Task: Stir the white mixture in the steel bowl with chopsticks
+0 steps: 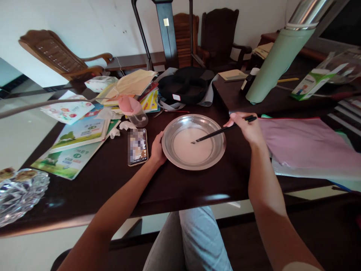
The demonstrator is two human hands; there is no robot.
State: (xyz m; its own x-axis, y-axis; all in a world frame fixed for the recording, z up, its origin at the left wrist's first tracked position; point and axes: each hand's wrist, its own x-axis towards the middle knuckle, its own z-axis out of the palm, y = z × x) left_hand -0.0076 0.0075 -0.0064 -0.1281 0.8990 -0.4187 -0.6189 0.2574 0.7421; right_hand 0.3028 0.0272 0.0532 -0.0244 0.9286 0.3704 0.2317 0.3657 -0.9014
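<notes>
A shallow stainless steel bowl (194,166) sits on the dark table with a milky, off-white liquid (190,152) in it. My left hand (158,149) grips its left rim, the fingers partly hidden behind the bowl's side. From the right, my right hand (246,126) holds a pair of black chopsticks (216,132), slanting down to the left. Their tips touch the liquid near the middle of the bowl. Just left of my left hand lies a phone (138,146), its lit screen facing up and partly blurred out.
Left of the bowl are a pink-lidded cup (132,111), crumpled tissues (126,125), books (81,130) and a glass dish (25,194). Behind it lies a black case (183,88). To the right are a tall green thermos (278,66), a small box (311,83) and a pink folder (307,143).
</notes>
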